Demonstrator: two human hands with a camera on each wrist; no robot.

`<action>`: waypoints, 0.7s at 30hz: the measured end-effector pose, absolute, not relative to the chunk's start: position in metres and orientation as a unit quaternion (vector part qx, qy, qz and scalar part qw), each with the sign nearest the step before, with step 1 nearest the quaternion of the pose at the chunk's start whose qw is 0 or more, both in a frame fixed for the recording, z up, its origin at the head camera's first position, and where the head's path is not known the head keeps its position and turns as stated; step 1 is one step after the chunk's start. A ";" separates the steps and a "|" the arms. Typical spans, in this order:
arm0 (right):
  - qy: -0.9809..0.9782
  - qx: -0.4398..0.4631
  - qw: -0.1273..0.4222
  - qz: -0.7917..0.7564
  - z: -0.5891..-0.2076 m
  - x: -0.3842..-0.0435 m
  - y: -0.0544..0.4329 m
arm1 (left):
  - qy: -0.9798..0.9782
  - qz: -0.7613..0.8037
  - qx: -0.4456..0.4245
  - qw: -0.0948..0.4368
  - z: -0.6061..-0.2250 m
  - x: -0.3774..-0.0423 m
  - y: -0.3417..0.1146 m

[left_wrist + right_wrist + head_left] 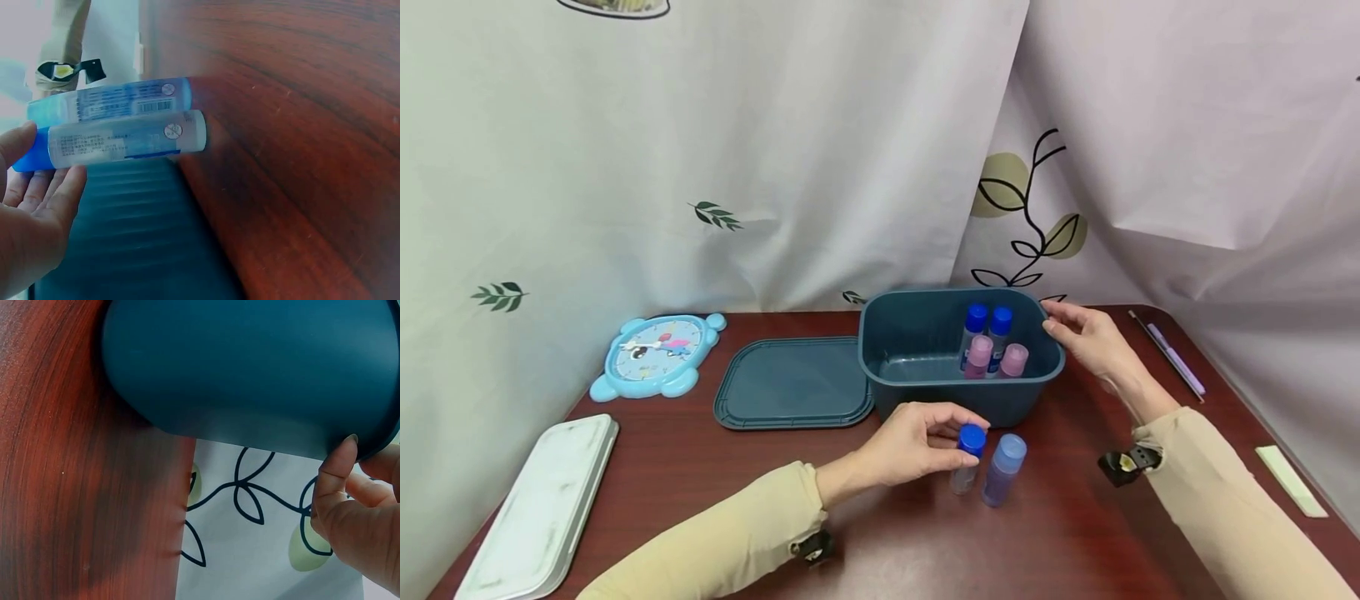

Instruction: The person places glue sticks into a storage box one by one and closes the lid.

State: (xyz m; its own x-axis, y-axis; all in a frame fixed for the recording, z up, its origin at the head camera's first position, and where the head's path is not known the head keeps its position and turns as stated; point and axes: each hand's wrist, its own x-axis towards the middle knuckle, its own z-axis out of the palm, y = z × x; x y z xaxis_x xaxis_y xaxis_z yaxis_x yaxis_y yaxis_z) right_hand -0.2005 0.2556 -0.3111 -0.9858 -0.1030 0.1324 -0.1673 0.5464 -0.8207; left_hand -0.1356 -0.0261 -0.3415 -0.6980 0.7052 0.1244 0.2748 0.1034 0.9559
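Note:
My left hand (906, 446) holds a small clear bottle with a dark blue cap (972, 439), thumb and fingers about the cap. In the left wrist view, printed text shows on the clear bottle (125, 142). Right beside it stands a lilac-tinted bottle with a lighter blue cap (1003, 471). Behind them is a dark teal storage bin (898, 377), holding two blue-capped bottles (976, 318) and two pink-capped bottles (979, 354) upright at its right end. My right hand (1097, 342) grips the bin's right rim, its thumb on the outer wall (250, 369) in the right wrist view.
A teal lid (797, 383) lies flat left of the bin. Farther left are a blue toy clock (658, 354) and a white case (538, 504). Along the right edge lie a lilac pen (1176, 357) and a pale strip (1290, 481). A printed curtain (820, 167) hangs behind.

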 end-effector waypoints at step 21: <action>-0.879 0.080 0.032 0.469 -0.311 -0.198 0.254 | 0.714 0.616 0.300 0.145 -0.243 -0.232 -0.056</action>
State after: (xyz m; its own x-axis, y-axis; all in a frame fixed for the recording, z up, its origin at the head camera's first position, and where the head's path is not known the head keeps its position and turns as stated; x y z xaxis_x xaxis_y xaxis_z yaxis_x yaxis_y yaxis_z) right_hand -0.1985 0.2538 -0.3106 -0.9852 -0.1099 0.1317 -0.1706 0.5469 -0.8196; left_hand -0.2321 -0.0556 -0.2430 -0.7781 0.6066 0.1629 0.2505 0.0619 0.9661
